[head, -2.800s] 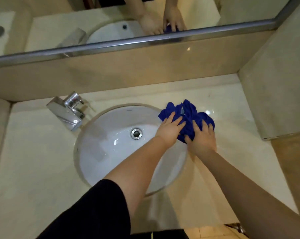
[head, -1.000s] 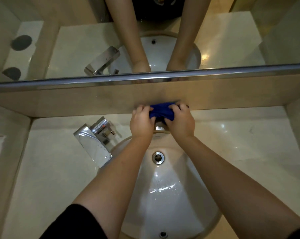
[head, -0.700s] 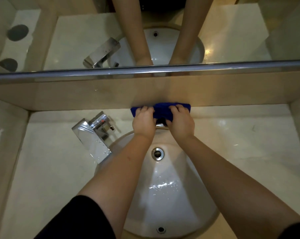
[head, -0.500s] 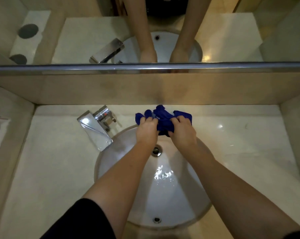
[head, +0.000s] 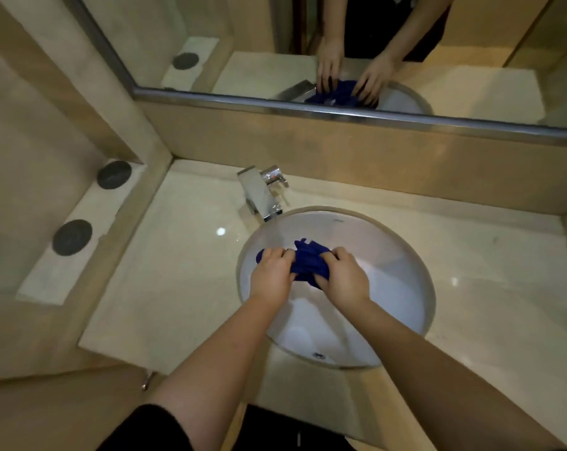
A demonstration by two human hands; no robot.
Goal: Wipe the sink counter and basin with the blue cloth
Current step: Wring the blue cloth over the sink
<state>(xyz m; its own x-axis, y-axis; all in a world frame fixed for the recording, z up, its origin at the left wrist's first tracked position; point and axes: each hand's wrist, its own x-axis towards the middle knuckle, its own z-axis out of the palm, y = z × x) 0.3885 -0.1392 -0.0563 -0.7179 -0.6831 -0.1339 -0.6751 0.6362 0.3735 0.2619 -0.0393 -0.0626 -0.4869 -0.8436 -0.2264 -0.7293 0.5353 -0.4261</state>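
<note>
Deep blue cloth (head: 309, 262); white basin (head: 389, 278); cream counter (head: 178, 271); chrome tap (head: 261, 196).

I find the cloth (head: 308, 262) inside the basin (head: 393, 268), left hand (head: 270, 278) and right hand (head: 345, 281) gripping it there; the faucet (head: 260, 196) stands behind the basin's left rim, the counter (head: 184, 271) all around it.
</note>
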